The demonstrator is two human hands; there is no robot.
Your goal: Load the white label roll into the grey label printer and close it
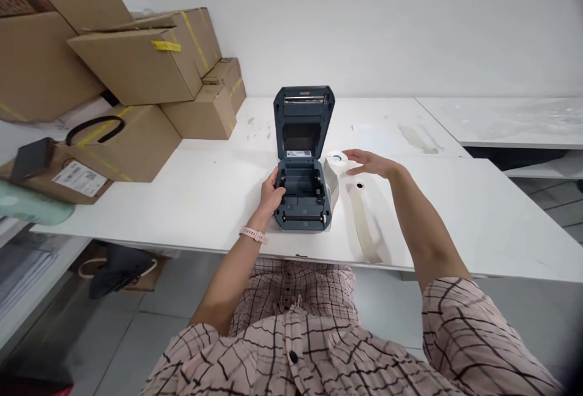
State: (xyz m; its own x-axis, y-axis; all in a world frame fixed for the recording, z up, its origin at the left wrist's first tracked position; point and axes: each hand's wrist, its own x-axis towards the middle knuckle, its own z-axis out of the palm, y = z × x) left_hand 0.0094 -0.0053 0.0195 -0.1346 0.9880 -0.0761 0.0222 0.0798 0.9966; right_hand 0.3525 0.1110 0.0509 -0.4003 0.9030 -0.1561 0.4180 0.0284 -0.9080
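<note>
A dark grey label printer [303,204] stands on the table with its lid [304,113] raised, so its inside shows. No roll sits in its bay. My left hand [270,194] grips the printer's left side, thumb over the rim. Close to the printer's right side stands a white label roll [336,165], a strip of labels hanging down from it. My right hand [368,163] is at that roll's right edge, fingers and thumb apart; whether the fingertips touch it I cannot tell. Nearer to me lies a curled paper strip [363,226] with a small dark-centred core [360,186] at its far end.
Cardboard boxes [132,65] are piled on the table's left part, against the white wall. A green rolled item [31,203] lies at the left edge. Clear plastic [416,139] rests on the white table [473,214] at the back right. Shelves [542,165] stand at the far right.
</note>
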